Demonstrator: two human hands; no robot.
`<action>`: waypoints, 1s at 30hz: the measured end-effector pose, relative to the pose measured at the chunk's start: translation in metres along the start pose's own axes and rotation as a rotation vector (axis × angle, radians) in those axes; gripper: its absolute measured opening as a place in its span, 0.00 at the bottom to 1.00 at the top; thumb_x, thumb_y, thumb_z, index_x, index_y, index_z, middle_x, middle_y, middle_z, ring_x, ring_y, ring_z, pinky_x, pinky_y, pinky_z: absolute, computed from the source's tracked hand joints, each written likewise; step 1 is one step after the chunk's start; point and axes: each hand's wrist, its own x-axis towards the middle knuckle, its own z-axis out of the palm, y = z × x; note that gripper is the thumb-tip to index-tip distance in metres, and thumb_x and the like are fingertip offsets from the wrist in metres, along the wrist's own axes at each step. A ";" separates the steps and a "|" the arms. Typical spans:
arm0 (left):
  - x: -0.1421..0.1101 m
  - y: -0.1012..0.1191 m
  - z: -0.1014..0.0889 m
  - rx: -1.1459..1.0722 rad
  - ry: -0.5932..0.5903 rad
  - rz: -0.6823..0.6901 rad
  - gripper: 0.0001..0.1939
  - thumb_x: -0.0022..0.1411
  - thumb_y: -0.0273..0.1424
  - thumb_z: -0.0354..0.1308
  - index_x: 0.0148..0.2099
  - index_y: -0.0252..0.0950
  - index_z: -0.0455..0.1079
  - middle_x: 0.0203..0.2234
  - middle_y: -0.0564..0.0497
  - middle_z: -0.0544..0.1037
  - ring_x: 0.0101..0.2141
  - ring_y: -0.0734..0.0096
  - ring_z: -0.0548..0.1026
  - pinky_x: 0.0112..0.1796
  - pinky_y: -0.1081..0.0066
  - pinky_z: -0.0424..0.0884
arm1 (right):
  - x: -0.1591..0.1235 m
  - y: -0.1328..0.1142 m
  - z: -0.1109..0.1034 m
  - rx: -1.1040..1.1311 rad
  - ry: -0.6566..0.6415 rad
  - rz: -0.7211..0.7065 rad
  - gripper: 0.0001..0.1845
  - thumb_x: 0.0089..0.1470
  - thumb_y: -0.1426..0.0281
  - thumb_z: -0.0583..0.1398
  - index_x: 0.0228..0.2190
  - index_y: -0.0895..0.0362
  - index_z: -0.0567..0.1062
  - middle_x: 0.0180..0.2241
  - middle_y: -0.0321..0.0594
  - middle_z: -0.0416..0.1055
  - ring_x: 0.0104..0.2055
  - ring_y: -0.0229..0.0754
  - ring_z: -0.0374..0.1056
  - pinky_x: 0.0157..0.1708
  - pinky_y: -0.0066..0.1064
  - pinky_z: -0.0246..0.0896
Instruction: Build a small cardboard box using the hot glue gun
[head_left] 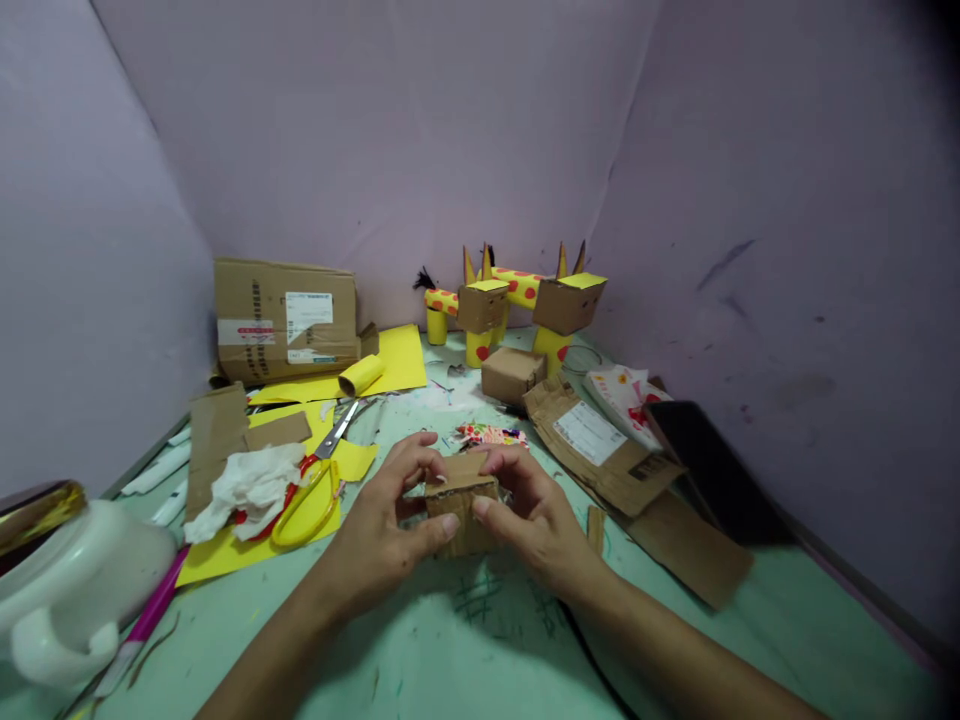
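A small brown cardboard box point(466, 510) is between my two hands, low over the green table in the middle of the view. My left hand point(401, 510) grips its left side, thumb on the front face and fingers at the top and back. On the right side, my right hand point(529, 515) pinches the upper corner, with the thumb on the front near the top edge. The box's top face shows between the fingertips; its back and underside are hidden. Just behind it lies a colourful patterned wrapper point(491, 434).
Yellow-handled scissors point(319, 490), crumpled tissue point(255, 485) and yellow paper point(401, 358) lie left, near a white mug point(82, 580). Cardboard animals point(484, 305) and a small box point(514, 375) stand behind. Flattened cardboard point(600, 440) and a dark phone-like slab point(720, 470) lie right.
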 end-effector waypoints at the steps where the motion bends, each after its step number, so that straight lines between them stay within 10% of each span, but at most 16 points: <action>1: -0.001 0.000 0.000 0.033 -0.002 0.009 0.10 0.55 0.30 0.60 0.40 0.41 0.64 0.60 0.47 0.57 0.54 0.54 0.67 0.44 0.64 0.71 | 0.000 0.001 0.000 0.000 -0.008 0.008 0.10 0.48 0.71 0.61 0.34 0.51 0.66 0.42 0.39 0.67 0.44 0.45 0.64 0.42 0.34 0.60; 30: 0.002 -0.005 -0.005 0.045 -0.075 0.029 0.09 0.56 0.31 0.59 0.41 0.42 0.68 0.58 0.45 0.61 0.58 0.52 0.62 0.44 0.64 0.70 | 0.000 -0.001 0.001 -0.042 -0.073 0.027 0.09 0.48 0.70 0.59 0.33 0.52 0.64 0.39 0.40 0.64 0.42 0.47 0.64 0.43 0.41 0.58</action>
